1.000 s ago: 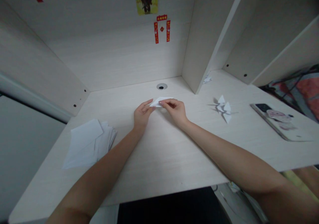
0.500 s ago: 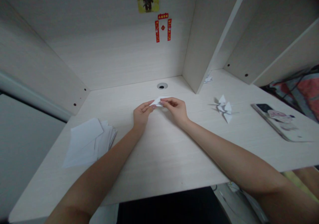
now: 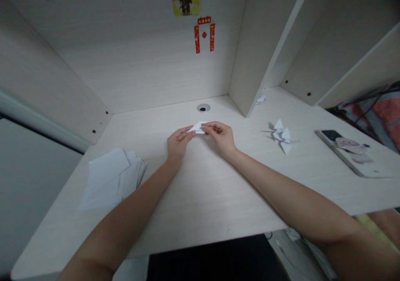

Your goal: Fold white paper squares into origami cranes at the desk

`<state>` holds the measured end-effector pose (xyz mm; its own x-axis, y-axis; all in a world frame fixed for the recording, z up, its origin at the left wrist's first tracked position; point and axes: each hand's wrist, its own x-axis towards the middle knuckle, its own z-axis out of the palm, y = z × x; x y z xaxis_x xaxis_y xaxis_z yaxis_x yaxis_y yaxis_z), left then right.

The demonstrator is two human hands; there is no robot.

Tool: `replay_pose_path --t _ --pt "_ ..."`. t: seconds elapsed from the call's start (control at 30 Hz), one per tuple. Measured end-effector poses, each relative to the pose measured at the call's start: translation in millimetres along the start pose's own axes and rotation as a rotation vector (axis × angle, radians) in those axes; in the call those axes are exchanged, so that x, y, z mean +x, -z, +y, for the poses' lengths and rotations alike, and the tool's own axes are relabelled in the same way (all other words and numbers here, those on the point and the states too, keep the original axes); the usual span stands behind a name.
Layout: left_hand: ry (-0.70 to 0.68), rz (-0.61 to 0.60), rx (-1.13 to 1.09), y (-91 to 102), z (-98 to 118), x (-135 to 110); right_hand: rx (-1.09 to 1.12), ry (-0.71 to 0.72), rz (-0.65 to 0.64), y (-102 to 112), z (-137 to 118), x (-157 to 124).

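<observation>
A small folded piece of white paper (image 3: 197,127) is held between both hands at the middle of the pale wooden desk (image 3: 200,189). My left hand (image 3: 178,141) pinches its left end with thumb and fingers. My right hand (image 3: 220,136) pinches its right end, fingers curled over the top. The paper sits just above the desk surface, most of it hidden by the fingertips.
A stack of white paper sheets (image 3: 111,177) lies at the left. A finished folded paper crane (image 3: 280,135) stands to the right, a phone (image 3: 351,150) beyond it. A cable hole (image 3: 203,107) sits behind the hands. A shelf divider (image 3: 250,64) rises at the back right.
The visible part of the folded paper has shrunk as my fingers closed in over it. Both hands stay in the same spot.
</observation>
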<state>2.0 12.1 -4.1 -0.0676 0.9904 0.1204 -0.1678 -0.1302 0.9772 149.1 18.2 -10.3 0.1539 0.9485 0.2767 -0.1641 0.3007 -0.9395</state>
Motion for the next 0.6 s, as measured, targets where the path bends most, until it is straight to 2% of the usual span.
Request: replay_pose_path --t 0.17,0.37,0.6 --pt "-0.023 0.03 -0.006 -0.4 0.9 -1.1 -0.029 0.012 -0.032 -0.4 -1.3 -1.2" --pt "-0.021 -0.058 0.029 -0.9 1.0 -3.0 0.004 -0.005 -0.074 0.3 1.5 -0.7" --pt "-0.049 -0.039 0.07 -0.3 -1.2 -3.2 0.009 -0.045 -0.074 -0.8 1.1 -2.3"
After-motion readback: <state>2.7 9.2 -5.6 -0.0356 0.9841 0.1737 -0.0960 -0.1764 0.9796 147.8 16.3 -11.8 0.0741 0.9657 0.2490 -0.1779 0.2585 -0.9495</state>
